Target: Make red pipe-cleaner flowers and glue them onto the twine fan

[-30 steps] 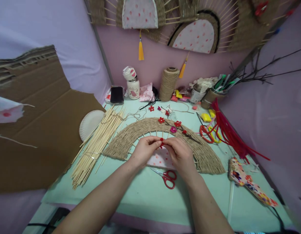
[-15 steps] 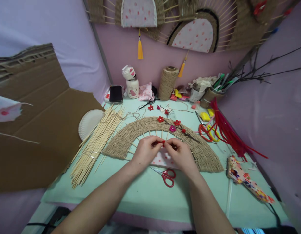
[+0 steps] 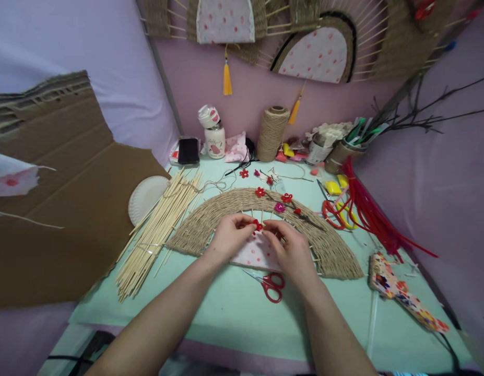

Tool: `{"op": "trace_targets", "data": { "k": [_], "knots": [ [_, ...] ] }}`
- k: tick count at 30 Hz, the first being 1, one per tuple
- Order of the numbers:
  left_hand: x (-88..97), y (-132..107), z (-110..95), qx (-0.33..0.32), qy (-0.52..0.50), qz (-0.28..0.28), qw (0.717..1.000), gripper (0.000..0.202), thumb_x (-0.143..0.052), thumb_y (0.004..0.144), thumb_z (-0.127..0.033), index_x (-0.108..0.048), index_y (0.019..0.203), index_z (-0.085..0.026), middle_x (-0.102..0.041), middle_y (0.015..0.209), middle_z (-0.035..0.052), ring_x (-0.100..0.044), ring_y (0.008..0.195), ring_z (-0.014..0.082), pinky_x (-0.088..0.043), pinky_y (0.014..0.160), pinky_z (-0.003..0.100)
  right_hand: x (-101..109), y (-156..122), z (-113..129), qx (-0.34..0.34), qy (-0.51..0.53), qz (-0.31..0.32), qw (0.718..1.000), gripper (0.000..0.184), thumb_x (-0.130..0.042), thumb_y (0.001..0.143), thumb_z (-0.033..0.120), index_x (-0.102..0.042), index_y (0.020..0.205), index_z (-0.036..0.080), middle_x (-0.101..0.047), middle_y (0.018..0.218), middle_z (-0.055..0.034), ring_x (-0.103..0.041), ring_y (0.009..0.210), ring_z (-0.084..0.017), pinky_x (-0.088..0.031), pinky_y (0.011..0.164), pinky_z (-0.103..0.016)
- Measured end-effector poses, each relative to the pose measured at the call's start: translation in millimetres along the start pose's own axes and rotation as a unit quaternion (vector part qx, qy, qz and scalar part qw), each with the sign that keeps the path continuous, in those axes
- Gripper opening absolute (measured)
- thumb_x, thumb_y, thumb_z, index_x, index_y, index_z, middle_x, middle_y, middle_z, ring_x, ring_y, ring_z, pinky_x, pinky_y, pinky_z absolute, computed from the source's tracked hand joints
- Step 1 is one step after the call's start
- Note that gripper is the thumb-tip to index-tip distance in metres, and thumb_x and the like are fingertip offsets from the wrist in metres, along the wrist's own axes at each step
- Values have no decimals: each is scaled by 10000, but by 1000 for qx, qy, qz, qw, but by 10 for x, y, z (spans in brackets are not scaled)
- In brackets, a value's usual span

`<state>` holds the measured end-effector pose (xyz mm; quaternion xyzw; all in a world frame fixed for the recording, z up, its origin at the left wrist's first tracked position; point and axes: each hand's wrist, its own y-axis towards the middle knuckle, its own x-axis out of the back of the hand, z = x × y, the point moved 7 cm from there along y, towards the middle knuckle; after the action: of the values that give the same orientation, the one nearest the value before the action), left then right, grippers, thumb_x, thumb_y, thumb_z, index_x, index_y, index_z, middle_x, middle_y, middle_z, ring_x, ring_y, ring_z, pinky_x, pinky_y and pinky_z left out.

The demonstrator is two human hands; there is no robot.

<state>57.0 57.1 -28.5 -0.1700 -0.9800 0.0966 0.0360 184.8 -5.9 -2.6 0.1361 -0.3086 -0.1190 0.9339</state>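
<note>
My left hand (image 3: 233, 235) pinches a small red flower (image 3: 258, 225), which looks made of fuzzy wire, between thumb and fingers. Close by on the right is my right hand (image 3: 289, 246), thumb and forefinger apart at the flower's edge. Beneath both hands lies a fan-shaped piece (image 3: 210, 213) of woven twine on thin sticks, with a white, red-spotted panel (image 3: 254, 254) at its centre. A dark twig (image 3: 311, 221) rests on the woven band, with red flowers (image 3: 286, 198) and a magenta flower (image 3: 280, 207) around it. Red-handled scissors (image 3: 272, 287) lie just in front.
Thin wooden sticks (image 3: 157, 235) lie bundled at left, beside a white paper plate (image 3: 145, 198) and large cardboard (image 3: 65, 219). Red pipe cleaners (image 3: 377, 224) and a patterned glue gun (image 3: 402, 295) are at right. A twine spool (image 3: 272, 133) stands behind.
My fingertips have parted somewhat, and the red flower shows more fully in my left fingers. My right thumb and forefinger have spread. More of the spotted panel is visible.
</note>
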Motion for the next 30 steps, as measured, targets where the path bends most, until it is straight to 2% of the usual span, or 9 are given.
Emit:
{"op": "trace_targets", "data": {
  "k": [4, 8, 16, 24, 28, 30],
  "knots": [
    [-8, 2, -13, 13, -39, 6, 999, 80, -686, 630, -190, -697, 702, -157, -678, 711, 27, -587, 668, 139, -440, 645, 239, 35, -11, 120, 67, -27, -17, 997, 171, -496, 905, 198, -645, 979, 234, -686, 939, -55, -624, 889, -198, -494, 783, -347],
    [-26, -12, 1, 13, -49, 11, 999, 75, -693, 626, -192, -690, 693, -157, -672, 703, 20, -584, 668, 132, -440, 645, 235, 13, -25, 163, 88, -44, -8, 995, 162, -517, 898, 198, -651, 986, 229, -695, 939, -57, -628, 875, -197, -498, 793, -355],
    [-50, -19, 44, 45, -82, 26, 995, 100, -718, 616, -220, -684, 680, -151, -661, 687, 20, -561, 634, 117, -422, 615, 231, 32, -32, 177, 91, -70, -22, 993, 131, -529, 888, 207, -654, 923, 225, -702, 858, -41, -641, 803, -188, -497, 742, -326],
    [-58, -34, 35, 50, -53, 33, 997, 111, -704, 628, -226, -675, 694, -141, -658, 696, 13, -563, 649, 113, -423, 620, 229, 20, -49, 175, 93, -80, -24, 992, 122, -533, 881, 183, -652, 897, 204, -700, 840, -38, -635, 783, -175, -487, 731, -303],
    [-64, -32, 27, 47, -61, 34, 996, 93, -701, 623, -205, -662, 678, -142, -645, 677, 3, -556, 641, 106, -419, 621, 226, 20, -37, 158, 74, -62, -14, 995, 127, -531, 875, 195, -657, 883, 210, -698, 834, -33, -625, 759, -170, -481, 717, -300],
    [-62, -21, 32, 41, -86, 30, 995, 109, -707, 625, -212, -656, 692, -143, -640, 681, 0, -554, 639, 101, -413, 620, 223, 34, -23, 106, 38, -32, -20, 999, 111, -550, 867, 224, -658, 886, 208, -694, 831, -29, -613, 719, -159, -479, 691, -288]
  ]
}}
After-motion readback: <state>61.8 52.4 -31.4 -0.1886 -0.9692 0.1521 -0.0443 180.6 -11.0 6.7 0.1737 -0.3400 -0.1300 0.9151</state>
